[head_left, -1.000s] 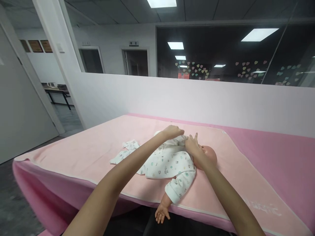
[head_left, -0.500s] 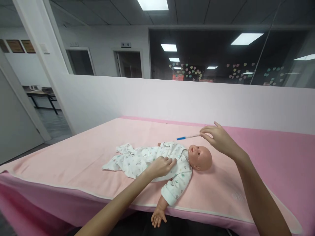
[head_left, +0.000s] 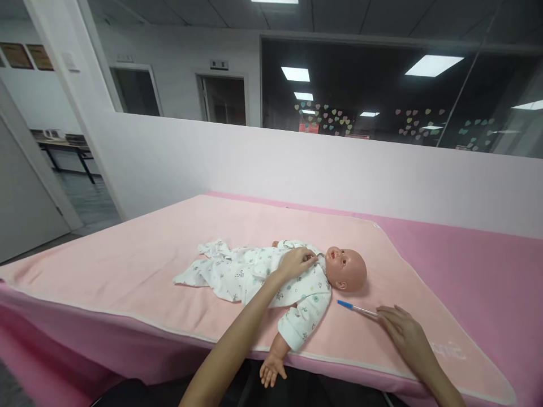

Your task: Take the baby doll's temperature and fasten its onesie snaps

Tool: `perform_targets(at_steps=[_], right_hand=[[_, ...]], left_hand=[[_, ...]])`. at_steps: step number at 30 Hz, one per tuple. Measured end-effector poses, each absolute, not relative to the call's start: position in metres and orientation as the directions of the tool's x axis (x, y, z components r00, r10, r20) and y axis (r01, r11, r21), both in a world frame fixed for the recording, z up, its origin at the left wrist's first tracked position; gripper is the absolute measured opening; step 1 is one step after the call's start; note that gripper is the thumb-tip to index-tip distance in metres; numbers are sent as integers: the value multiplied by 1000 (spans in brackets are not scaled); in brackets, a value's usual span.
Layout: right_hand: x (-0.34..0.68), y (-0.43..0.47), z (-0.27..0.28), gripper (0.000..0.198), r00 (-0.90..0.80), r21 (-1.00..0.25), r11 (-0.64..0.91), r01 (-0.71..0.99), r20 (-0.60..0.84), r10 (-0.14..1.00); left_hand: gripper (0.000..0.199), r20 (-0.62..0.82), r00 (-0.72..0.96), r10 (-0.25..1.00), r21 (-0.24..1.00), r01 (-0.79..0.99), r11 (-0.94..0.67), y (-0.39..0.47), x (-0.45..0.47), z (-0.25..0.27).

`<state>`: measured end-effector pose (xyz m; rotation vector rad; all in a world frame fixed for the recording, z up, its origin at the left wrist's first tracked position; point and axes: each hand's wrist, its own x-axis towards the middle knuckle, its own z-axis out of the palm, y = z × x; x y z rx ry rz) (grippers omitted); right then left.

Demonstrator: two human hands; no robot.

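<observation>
A baby doll [head_left: 345,270] lies on its back with its bald head to the right, dressed in white printed clothes [head_left: 237,274]. My left hand [head_left: 297,263] rests on the doll's chest, its curled fingers closed at the neckline of the clothes; the fingertips are partly hidden. To the right of the head, low over the blanket, my right hand [head_left: 401,325] pinches a slim clear stick with a blue end [head_left: 358,310]. The blue end points left, toward the doll's shoulder, apart from it. One doll arm [head_left: 274,362] hangs over the near edge.
Beneath the doll a peach blanket [head_left: 139,254] covers a pink cloth [head_left: 475,265] that drapes over the table's front. Behind stands a low white wall [head_left: 271,164] with a window [head_left: 373,79] above it. A doorway on the left shows a small table [head_left: 63,146].
My right hand has brought the stick from beyond the doll's head down to the near side of it. My left hand has slid up the chest to the neckline.
</observation>
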<state>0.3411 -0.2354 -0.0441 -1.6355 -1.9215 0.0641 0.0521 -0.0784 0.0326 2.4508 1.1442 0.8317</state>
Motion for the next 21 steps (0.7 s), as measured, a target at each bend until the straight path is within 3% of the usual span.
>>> perform_targets(at_steps=[4, 7, 11, 16, 21], right_hand=[[342, -238, -67, 37, -78, -194, 202, 960, 508, 858], [308, -230, -44, 38, -76, -134, 191, 972, 591, 803], [231, -186, 0, 34, -206, -196, 384, 902, 587, 783], [167, -126, 3, 48, -64, -265, 248, 932, 553, 831], [170, -116, -19, 41, -69, -324, 416, 850, 715, 696]], left_hand=[[29, 303, 551, 778, 683, 443, -580, -76, 47, 24], [28, 289, 547, 785, 805, 304, -509, -73, 43, 22], [33, 281, 409, 868, 925, 125, -358, -68, 40, 22], [38, 235, 312, 921, 956, 96, -277, -65, 34, 21], [32, 214, 340, 916, 962, 89, -258, -68, 35, 23]])
